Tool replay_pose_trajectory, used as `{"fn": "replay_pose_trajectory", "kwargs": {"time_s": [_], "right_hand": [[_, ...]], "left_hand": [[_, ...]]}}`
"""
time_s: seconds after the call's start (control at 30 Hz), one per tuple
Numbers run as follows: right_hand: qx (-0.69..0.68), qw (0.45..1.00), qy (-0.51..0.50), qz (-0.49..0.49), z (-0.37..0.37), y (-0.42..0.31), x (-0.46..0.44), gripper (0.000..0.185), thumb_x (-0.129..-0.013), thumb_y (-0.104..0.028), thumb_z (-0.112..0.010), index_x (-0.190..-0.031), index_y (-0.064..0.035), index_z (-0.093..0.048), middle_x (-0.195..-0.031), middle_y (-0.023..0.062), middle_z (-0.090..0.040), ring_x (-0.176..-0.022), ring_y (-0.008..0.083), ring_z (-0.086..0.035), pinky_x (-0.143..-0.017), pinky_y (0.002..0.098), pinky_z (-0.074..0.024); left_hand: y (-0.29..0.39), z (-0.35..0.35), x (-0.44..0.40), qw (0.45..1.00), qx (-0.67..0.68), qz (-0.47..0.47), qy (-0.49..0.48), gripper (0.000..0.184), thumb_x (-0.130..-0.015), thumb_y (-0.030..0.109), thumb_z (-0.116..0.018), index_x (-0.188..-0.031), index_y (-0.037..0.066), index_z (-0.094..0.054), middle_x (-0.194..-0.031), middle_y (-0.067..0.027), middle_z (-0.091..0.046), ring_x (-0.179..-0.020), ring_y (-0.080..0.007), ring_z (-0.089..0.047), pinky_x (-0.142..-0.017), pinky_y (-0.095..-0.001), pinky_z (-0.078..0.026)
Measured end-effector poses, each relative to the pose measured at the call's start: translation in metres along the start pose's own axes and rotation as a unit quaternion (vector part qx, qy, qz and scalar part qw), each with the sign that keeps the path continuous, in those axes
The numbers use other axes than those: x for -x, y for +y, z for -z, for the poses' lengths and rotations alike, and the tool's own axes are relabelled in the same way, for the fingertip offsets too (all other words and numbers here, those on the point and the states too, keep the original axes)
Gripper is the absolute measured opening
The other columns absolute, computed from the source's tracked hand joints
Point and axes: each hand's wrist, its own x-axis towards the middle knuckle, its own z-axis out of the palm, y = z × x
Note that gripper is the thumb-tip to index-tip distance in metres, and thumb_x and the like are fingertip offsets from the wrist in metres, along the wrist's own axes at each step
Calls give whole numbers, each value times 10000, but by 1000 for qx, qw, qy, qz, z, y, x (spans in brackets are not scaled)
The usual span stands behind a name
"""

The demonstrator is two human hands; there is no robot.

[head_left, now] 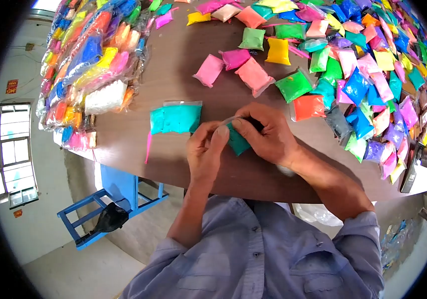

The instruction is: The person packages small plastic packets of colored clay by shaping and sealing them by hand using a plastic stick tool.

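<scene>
Both hands pinch the top edge of a small teal clay packet (239,143) in clear plastic, held above the table near its front edge. My left hand (207,149) grips the packet's upper left corner between thumb and fingers. From the other side my right hand (267,133) closes on the same edge, its thumb laid over the plastic. Left of my hands lies a wider turquoise packet (176,118), flat on the table. A thin pink stick (148,148) rests by its lower left corner.
A large heap of colourful packets (368,84) covers the table's right side. Bundled bags of packets (91,65) are piled at the left. Pink packets (255,76) and a green packet (294,85) lie beyond my hands. A blue stool (118,187) with a black bag stands below left.
</scene>
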Motion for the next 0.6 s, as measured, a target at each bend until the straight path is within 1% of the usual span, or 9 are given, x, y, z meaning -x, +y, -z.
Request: {"fn": "replay_pose_trajectory", "kwargs": {"time_s": [0.13,0.2,0.23,0.33,0.37,0.43,0.47,0.53,0.6], "right_hand": [[26,999,-38,-8,4,-7,-1,130,-966,-99,-642,-968,29,-663,-826,138,-647,-736,185,-610,-654,340,-486],[24,999,-32,5,1,-8,-1,124,-995,-105,-642,-979,17,-649,-822,45,-612,-761,89,-538,-658,272,-451],[26,999,-40,5,0,-8,-1,124,-995,-105,-642,-979,17,-649,-822,45,-612,-761,89,-538,-658,272,-451],[51,999,-12,8,-1,3,1,96,-995,-83,-639,-986,13,-644,-803,23,-588,-738,78,-519,-636,258,-434],[53,998,-16,9,-1,3,0,96,-995,-83,-639,-986,13,-644,-803,23,-588,-738,78,-519,-636,258,-434],[49,999,-12,-1,-1,-1,0,69,-944,-44,-660,-952,25,-667,-809,103,-634,-735,160,-604,-649,312,-477],[54,998,-14,0,-3,-3,1,69,-944,-44,-660,-952,25,-667,-809,103,-634,-735,160,-604,-649,312,-477],[73,997,-3,-14,-6,-5,3,56,-939,-34,-671,-963,17,-672,-774,66,-617,-714,123,-581,-636,288,-467],[92,996,10,4,-9,-4,6,66,-953,-49,-672,-977,12,-671,-761,45,-609,-706,100,-564,-630,273,-460]], "left_hand": [[-2,1,-1,999,-11,-41,-9,127,-1004,117,-667,-1037,-2,-698,-879,53,-618,-785,-14,-507,-701,-194,-427],[-2,3,-3,999,-33,-32,-11,128,-1004,116,-667,-1034,-4,-696,-874,52,-618,-781,-15,-507,-690,-194,-425],[-2,5,-3,998,-59,-20,-17,128,-1003,115,-666,-1031,-7,-695,-869,51,-617,-777,-15,-508,-679,-195,-422],[8,-1,-2,999,-24,9,-30,137,-1002,121,-670,-1025,-11,-694,-857,51,-615,-774,-15,-504,-663,-195,-415],[6,-1,-3,999,-21,7,-27,137,-1002,121,-670,-1025,-11,-694,-857,51,-615,-774,-15,-504,-663,-195,-415],[3,1,-6,998,-36,-3,-52,141,-1001,123,-670,-1026,-14,-694,-849,48,-616,-770,-15,-508,-657,-195,-416],[6,2,-6,996,-62,-18,-56,150,-1006,134,-667,-1020,-13,-693,-844,45,-618,-758,-17,-508,-650,-196,-415],[4,4,-5,997,-42,-14,-58,157,-1013,150,-661,-1011,-4,-692,-845,51,-610,-771,-20,-503,-664,-204,-411],[4,5,-6,998,-23,-12,-58,165,-1020,165,-656,-1001,5,-691,-845,57,-602,-784,-22,-497,-678,-213,-408]]}}
